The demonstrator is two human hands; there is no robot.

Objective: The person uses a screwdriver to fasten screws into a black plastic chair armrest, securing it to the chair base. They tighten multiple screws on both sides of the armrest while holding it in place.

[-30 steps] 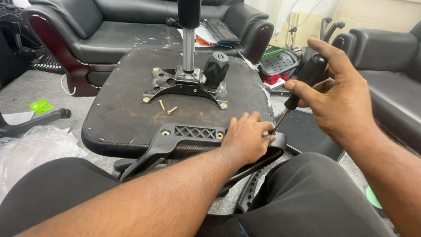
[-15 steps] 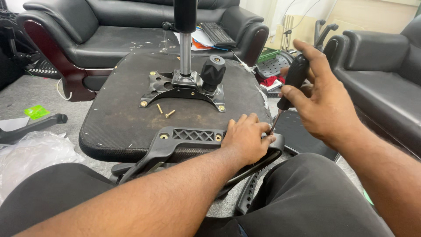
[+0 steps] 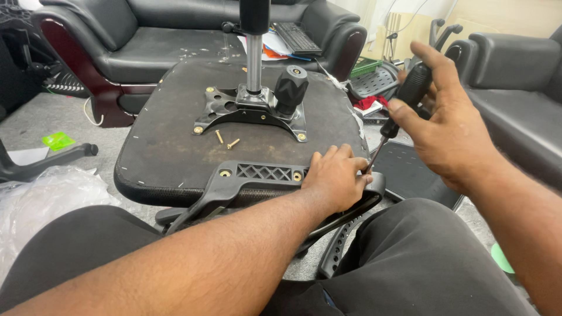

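While left hand (image 3: 335, 178) presses armrest bracket (image 3: 257, 175), right hand (image 3: 448, 126) grips black-handled screwdriver (image 3: 404, 102).

two loose screws (image 3: 226, 140), one screwdriver (image 3: 404, 99), two hands (image 3: 335, 178); one keyboard (image 3: 297, 38)

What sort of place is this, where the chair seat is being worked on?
Probably an office or furniture workroom: black sofas, a keyboard on one, spare chair parts on the floor, and an upturned chair seat with loose screws.

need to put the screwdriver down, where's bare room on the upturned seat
Bare patches on the seat underside: left of the metal mounting plate, and right of the two loose screws. Crowded at the near edge, where the left hand presses the armrest bracket.
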